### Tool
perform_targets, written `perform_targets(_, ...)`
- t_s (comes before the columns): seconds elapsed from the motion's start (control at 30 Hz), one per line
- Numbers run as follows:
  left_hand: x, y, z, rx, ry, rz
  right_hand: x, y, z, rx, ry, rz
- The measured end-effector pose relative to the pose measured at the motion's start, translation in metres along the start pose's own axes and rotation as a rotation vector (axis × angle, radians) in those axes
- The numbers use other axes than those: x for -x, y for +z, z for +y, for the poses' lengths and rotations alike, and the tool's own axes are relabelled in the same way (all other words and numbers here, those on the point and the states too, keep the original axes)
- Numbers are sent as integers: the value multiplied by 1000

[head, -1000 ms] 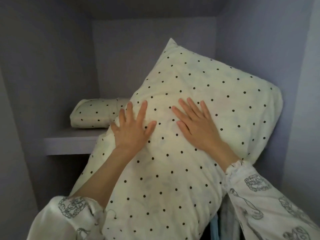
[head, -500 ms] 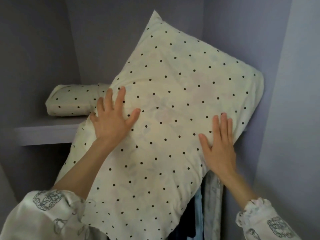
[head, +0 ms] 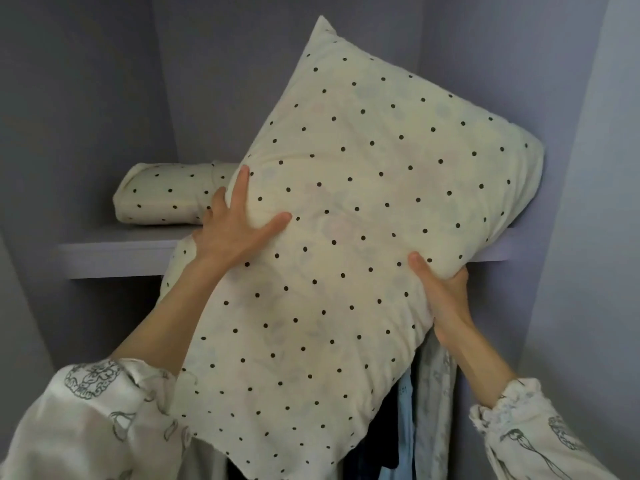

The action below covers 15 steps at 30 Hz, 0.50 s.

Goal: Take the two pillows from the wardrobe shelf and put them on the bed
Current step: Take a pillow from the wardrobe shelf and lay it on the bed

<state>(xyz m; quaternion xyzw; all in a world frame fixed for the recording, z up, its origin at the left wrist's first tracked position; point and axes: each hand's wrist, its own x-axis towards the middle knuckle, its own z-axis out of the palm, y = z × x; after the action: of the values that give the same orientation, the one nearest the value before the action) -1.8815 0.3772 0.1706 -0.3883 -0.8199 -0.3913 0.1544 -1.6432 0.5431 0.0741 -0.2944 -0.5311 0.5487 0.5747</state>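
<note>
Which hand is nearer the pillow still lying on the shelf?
Left. The left hand grips the tilted pillow right beside the shelf pillow, about touching it. The right hand holds the tilted pillow's opposite edge, far off.

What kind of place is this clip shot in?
Most likely the inside of a bedroom wardrobe: a grey shelf set in a walled recess, clothes hanging beneath it, and two dotted pillows, a big one gripped by both hands and another lying on the shelf.

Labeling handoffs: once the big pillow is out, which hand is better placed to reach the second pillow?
Left. The left hand grips the big pillow right beside the second pillow; the right hand is on the far side.
</note>
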Motion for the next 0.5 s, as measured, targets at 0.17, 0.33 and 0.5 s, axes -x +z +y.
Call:
perform_targets(0.17,19,-13,-4,81,-30,-78,2,-2,-8,0,-43,-11)
perform_targets(0.33,58,-6,-16,292,-65,-39,19,-10,-15,69,-116,-72)
perform_targets(0.5,98,-9,-21,378,-102,-29,55,-30,-31,135,-230,-95)
